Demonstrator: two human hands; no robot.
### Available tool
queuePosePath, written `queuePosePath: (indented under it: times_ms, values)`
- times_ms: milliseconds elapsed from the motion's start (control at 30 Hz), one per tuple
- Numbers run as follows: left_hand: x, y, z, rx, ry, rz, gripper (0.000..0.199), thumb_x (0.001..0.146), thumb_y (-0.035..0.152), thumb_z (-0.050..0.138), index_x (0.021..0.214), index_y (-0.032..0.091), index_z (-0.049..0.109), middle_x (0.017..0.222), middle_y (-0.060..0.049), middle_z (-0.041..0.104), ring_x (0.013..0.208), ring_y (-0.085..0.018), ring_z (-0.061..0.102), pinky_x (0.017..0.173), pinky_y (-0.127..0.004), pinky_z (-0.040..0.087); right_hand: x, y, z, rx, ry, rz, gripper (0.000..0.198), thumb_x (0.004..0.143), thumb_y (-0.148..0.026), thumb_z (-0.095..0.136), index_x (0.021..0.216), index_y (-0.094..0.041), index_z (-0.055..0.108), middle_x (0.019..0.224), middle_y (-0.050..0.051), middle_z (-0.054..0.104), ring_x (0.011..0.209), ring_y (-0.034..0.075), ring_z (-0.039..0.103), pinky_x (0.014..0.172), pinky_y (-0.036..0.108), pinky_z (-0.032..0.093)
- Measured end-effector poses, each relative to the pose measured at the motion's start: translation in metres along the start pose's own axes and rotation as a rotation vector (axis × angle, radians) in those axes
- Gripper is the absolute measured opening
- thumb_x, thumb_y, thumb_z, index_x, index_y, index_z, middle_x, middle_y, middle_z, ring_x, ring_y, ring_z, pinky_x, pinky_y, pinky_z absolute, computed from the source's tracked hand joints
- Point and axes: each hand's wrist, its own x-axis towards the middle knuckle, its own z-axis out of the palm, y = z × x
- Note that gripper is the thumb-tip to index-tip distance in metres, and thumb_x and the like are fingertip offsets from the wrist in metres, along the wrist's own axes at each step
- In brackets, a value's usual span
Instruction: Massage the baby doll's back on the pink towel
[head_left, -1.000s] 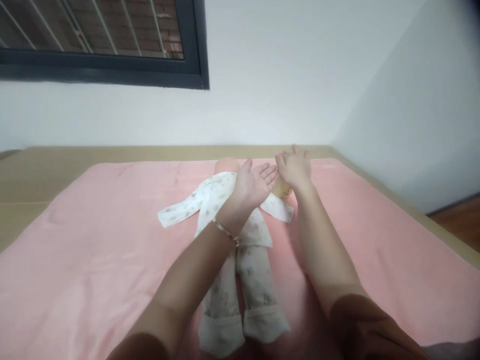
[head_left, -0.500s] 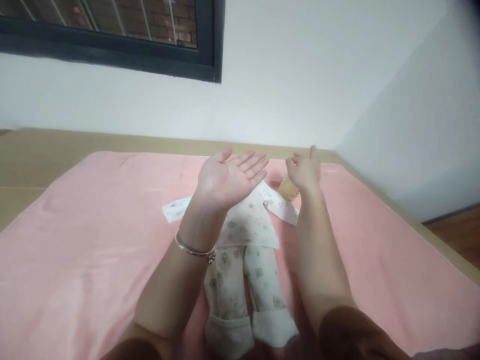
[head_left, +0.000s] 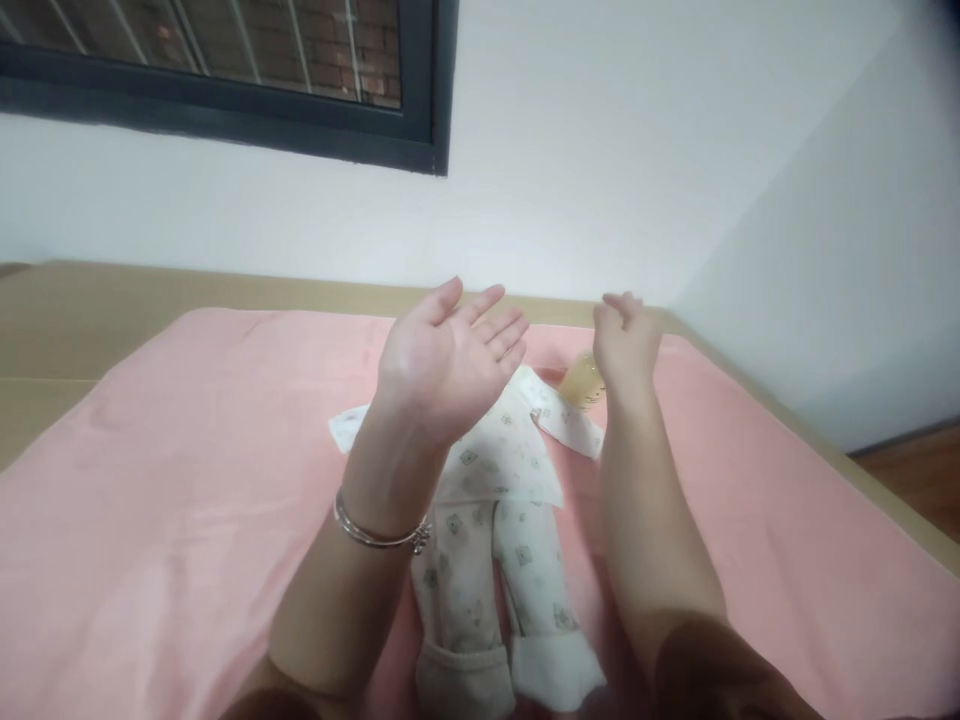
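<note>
My left hand [head_left: 454, 360] is raised palm up over the small shirt, with nothing on it. Its fingers are stretched and spread, and two silver bangles circle the wrist. My right hand [head_left: 628, 340] hovers to the right, its back toward me; the fingers are foreshortened but look extended, and nothing shows in them. Below lies a white patterned long-sleeved shirt [head_left: 517, 455], its left part covered by my left arm. Matching trousers [head_left: 529, 560] with turned-up cuffs lie under its hem. A yellowish rounded object with dark marks [head_left: 582, 380] rests beside the right sleeve, partly hidden.
A pink sheet [head_left: 187, 480] covers the surface beneath the clothes. A tan border [head_left: 112, 300] runs along its back and right side. Behind stands a white wall with a dark-framed window [head_left: 427, 90]. Wooden floor [head_left: 911, 460] shows at the far right.
My left hand has shifted slightly left and its fingers have spread a little. My right hand has moved right, turning slightly and uncovering more of the yellowish object. The clothes lie as before.
</note>
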Motion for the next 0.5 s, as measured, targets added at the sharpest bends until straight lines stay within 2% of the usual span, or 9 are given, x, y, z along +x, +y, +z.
queuePosePath:
  times_ms: [100,167,233,300,367,433,500]
  values:
    - [-0.005,-0.007,0.006,0.030,-0.069,-0.030,0.063,0.100,0.045,0.034,0.157,0.018,0.032,0.160,-0.015,0.039,0.155,-0.027,0.027,0.123,-0.043,0.032,-0.028,-0.047,-0.020,0.090,0.008,-0.220,0.059,0.104,-0.045,0.019,0.155,-0.025,0.038,0.167,0.010,0.027,0.157,0.032,0.023,0.122,0.063,0.031]
    - [-0.012,-0.013,0.012,0.060,-0.140,-0.057,0.063,0.101,0.048,0.031,0.157,0.017,0.032,0.159,-0.014,0.042,0.154,-0.029,0.027,0.123,-0.046,0.031,-0.054,-0.082,-0.031,0.134,-0.059,-0.339,0.059,0.105,-0.045,0.013,0.161,-0.031,0.023,0.170,0.003,0.017,0.159,0.031,0.012,0.125,0.065,0.026]
    - [-0.019,-0.018,0.017,0.079,-0.173,-0.049,0.062,0.103,0.051,0.025,0.156,0.021,0.034,0.158,-0.010,0.043,0.154,-0.030,0.028,0.123,-0.049,0.032,-0.083,-0.113,-0.038,0.172,-0.137,-0.400,0.061,0.105,-0.049,0.018,0.163,-0.034,0.008,0.172,-0.002,0.006,0.159,0.033,-0.004,0.126,0.069,0.017]
    - [-0.024,-0.017,0.019,0.117,-0.114,0.037,0.064,0.103,0.057,0.019,0.155,0.023,0.037,0.157,-0.007,0.046,0.154,-0.028,0.029,0.123,-0.048,0.032,-0.111,-0.135,-0.041,0.224,-0.240,-0.451,0.072,0.104,-0.052,0.027,0.162,-0.033,-0.011,0.172,-0.002,-0.001,0.157,0.034,-0.013,0.128,0.069,0.010]
    - [-0.026,-0.009,0.016,0.186,-0.008,0.177,0.070,0.102,0.062,0.013,0.153,0.021,0.040,0.155,-0.007,0.048,0.153,-0.024,0.033,0.124,-0.044,0.030,-0.136,-0.149,-0.043,0.322,-0.368,-0.570,0.087,0.102,-0.055,0.038,0.158,-0.032,-0.025,0.171,-0.002,-0.006,0.157,0.033,-0.011,0.131,0.064,0.009]
    - [-0.025,0.004,0.010,0.207,0.070,0.303,0.072,0.103,0.061,0.008,0.154,0.021,0.039,0.155,-0.008,0.048,0.152,-0.021,0.035,0.124,-0.041,0.027,-0.156,-0.155,-0.045,0.430,-0.455,-0.689,0.092,0.100,-0.060,0.038,0.154,-0.033,-0.031,0.169,-0.005,-0.014,0.157,0.031,-0.010,0.132,0.060,0.008]
    - [-0.022,0.015,0.006,0.154,0.110,0.371,0.069,0.103,0.058,0.005,0.156,0.025,0.036,0.156,-0.006,0.047,0.152,-0.019,0.034,0.124,-0.041,0.025,-0.166,-0.156,-0.049,0.483,-0.521,-0.771,0.094,0.099,-0.064,0.036,0.155,-0.031,-0.031,0.168,-0.004,-0.014,0.158,0.030,-0.009,0.134,0.057,0.008]
